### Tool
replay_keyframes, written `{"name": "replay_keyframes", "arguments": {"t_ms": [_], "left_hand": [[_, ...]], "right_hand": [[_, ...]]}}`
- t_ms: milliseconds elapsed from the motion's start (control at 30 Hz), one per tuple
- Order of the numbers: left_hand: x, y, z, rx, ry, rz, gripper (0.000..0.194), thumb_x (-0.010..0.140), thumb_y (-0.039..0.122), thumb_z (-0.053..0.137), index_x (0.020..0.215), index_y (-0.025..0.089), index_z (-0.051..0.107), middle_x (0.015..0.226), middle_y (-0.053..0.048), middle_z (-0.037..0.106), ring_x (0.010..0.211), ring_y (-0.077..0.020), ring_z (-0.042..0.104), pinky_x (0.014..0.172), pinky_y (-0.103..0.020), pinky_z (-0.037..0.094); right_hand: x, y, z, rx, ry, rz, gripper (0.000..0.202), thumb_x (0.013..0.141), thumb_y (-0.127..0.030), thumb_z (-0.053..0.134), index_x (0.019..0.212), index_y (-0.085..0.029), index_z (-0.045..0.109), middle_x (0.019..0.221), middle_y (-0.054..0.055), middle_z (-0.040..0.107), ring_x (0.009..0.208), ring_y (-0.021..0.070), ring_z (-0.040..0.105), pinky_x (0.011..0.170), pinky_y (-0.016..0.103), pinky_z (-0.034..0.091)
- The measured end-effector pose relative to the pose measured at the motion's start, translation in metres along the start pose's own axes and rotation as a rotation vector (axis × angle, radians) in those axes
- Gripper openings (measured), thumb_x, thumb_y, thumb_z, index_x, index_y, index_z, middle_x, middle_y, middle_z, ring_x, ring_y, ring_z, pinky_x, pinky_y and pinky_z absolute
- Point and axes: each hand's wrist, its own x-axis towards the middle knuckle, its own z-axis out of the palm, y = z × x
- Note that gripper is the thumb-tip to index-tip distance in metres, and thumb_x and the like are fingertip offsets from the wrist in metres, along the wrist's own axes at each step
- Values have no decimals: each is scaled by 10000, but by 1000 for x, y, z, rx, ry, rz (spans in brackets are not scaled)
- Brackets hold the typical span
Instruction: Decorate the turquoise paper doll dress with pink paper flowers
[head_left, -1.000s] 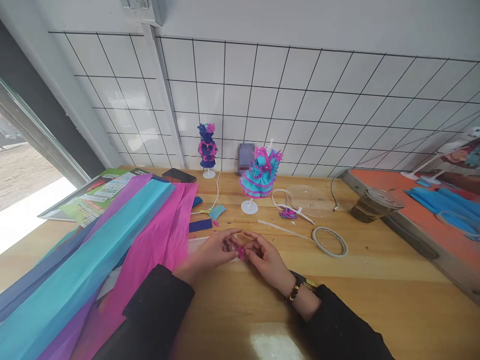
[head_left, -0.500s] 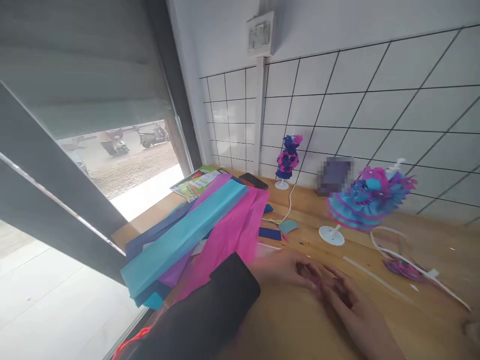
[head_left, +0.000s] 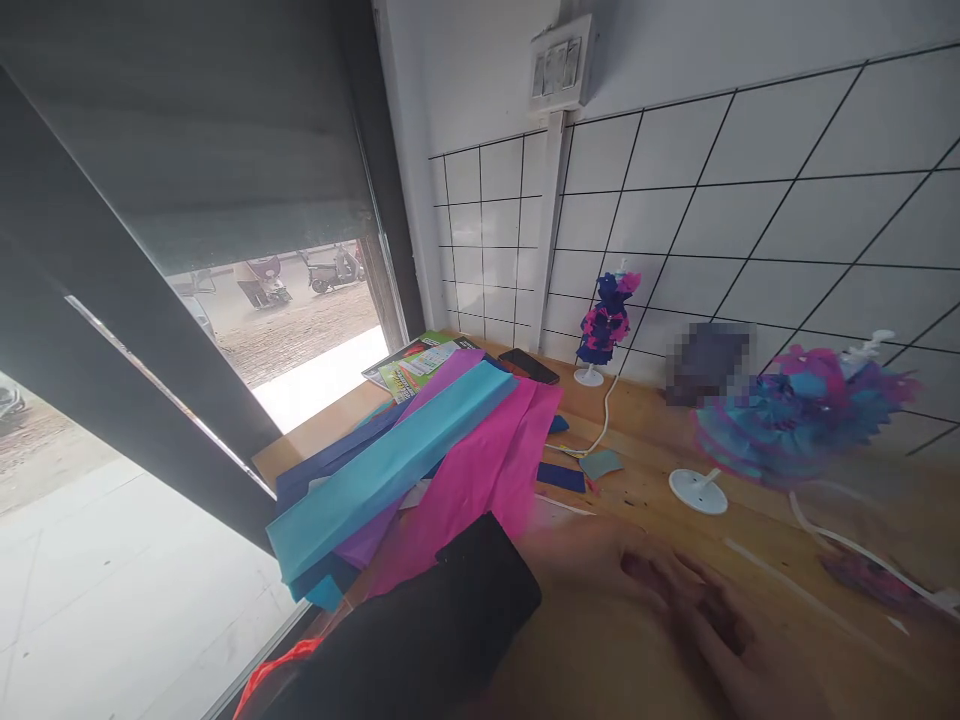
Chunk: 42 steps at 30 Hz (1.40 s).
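My left hand [head_left: 600, 556] reaches in from a black sleeve [head_left: 450, 620], low over the wooden table. Its fingers are curled and meet those of my right hand [head_left: 731, 635]. Both hands are closed together and blurred; what they hold is hidden between the fingers. Left of them lie folded crepe-like sheets: a turquoise sheet [head_left: 397, 450] on top, a pink sheet [head_left: 480, 470] beside it. Beyond my hands stands a ruffled blue and pink dress [head_left: 795, 430] on a white stand [head_left: 697, 490]. A smaller navy and pink dress figure [head_left: 604, 325] stands near the wall.
A phone [head_left: 529, 365] and green booklets [head_left: 424, 365] lie at the back. A navy strip [head_left: 561, 478] and a grey-blue scrap [head_left: 601, 463] rest mid-table. A white cable [head_left: 609, 410] crosses the wood. The tiled wall [head_left: 495, 240] bounds the back; a glass door [head_left: 150, 560] is at left.
My view has turned a little left, so the table things sit further right in the picture. My hands stay together, with their fingers still curled.
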Motion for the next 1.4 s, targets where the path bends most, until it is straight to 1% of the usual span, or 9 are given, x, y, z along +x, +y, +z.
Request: {"name": "replay_keyframes", "arguments": {"t_ms": [133,267,433,600,767,900,1000,1233,1400], "left_hand": [[0,-2,0,67,12,-19,370,663,444,651,973,241,646,930,-7,638,817,-138,569,736,-230,415],[1,-6,2,113,20,-5,373,679,461,632,973,232,633,860,4,626,750,-115,548,677,-213,402],[1,-8,2,95,30,52,317,689,470,620,876,215,642,803,14,601,706,-96,522,636,-192,388],[0,-8,2,71,47,86,296,705,471,602,816,199,641,767,16,585,700,-92,511,631,-190,381],[-1,-8,2,83,53,101,271,708,435,611,805,184,637,745,22,576,675,-84,500,612,-188,373],[-2,-4,1,48,52,109,195,731,362,607,783,176,633,797,24,597,705,-74,506,646,-170,376],[-2,-1,1,27,45,92,173,733,341,612,769,173,633,821,27,609,733,-72,516,673,-160,376],[-1,-3,3,46,59,43,244,684,420,641,770,191,642,776,33,598,700,-74,503,628,-163,366],[0,-6,3,-4,33,-57,288,648,446,661,796,199,669,772,14,615,706,-96,524,641,-189,383]], "right_hand": [[1,2,0,28,24,-15,333,679,-413,532,938,-240,648,1007,66,671,939,289,614,797,383,525],[1,0,-1,1,-12,74,387,660,-410,552,988,-219,633,1033,74,661,980,298,594,826,387,512],[1,1,-1,34,-53,100,417,684,-419,522,1034,-213,618,1095,67,634,1042,286,561,875,375,483],[1,-1,-2,20,-64,111,453,656,-428,550,1051,-211,596,1058,68,653,985,291,595,869,389,482],[0,-5,-4,0,-75,94,486,652,-449,537,1061,-191,593,1082,72,641,1014,291,579,881,395,470],[0,-4,-4,-25,-73,72,472,664,-442,530,1065,-201,596,1081,62,643,1006,282,586,853,383,487],[1,-3,-3,-21,-52,61,457,662,-425,538,1054,-198,600,1045,65,660,979,284,600,834,375,498],[0,-9,-5,10,-107,129,481,664,-433,529,1077,-193,575,1098,62,634,1050,277,559,910,373,449],[1,1,-2,25,-86,110,483,653,-438,532,1069,-196,574,1066,69,650,1010,277,584,888,379,465]]}}
